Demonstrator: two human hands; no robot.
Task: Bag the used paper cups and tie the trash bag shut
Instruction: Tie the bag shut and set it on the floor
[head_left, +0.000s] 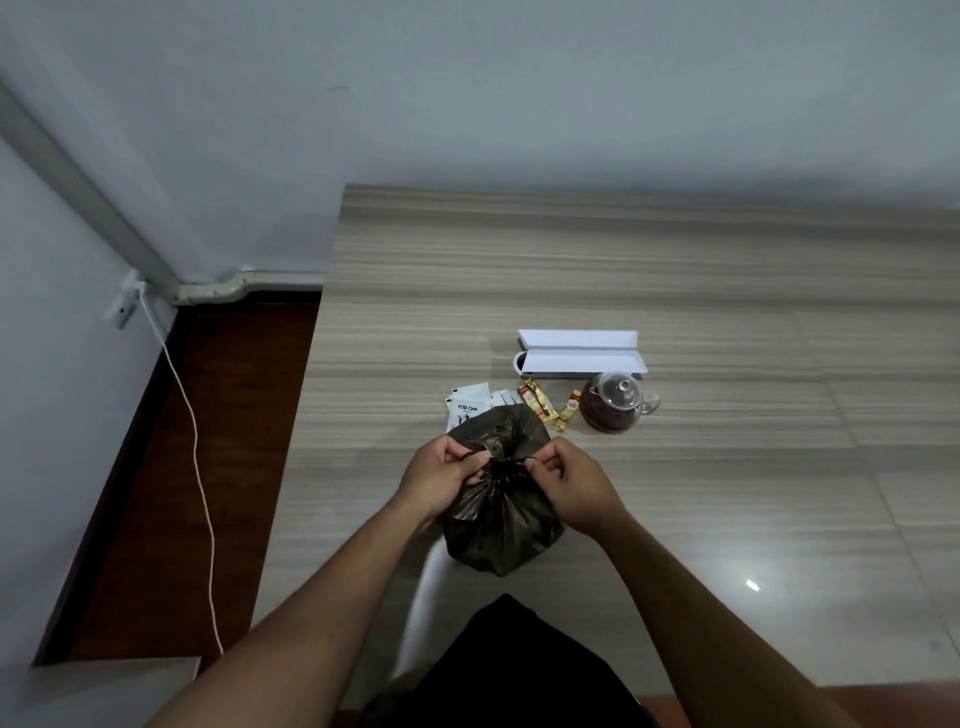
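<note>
The trash bag (498, 525) sits on the worktop (675, 467) between my left hand (441, 480) and right hand (571, 488), each pinching a tie end at its gathered neck; likely light, soft and slippery, so best gripped there.

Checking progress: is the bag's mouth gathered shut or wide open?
Gathered shut: the bag is pleated at its neck, where the left hand and right hand pinch it. Knot finished? Cannot tell.
</note>
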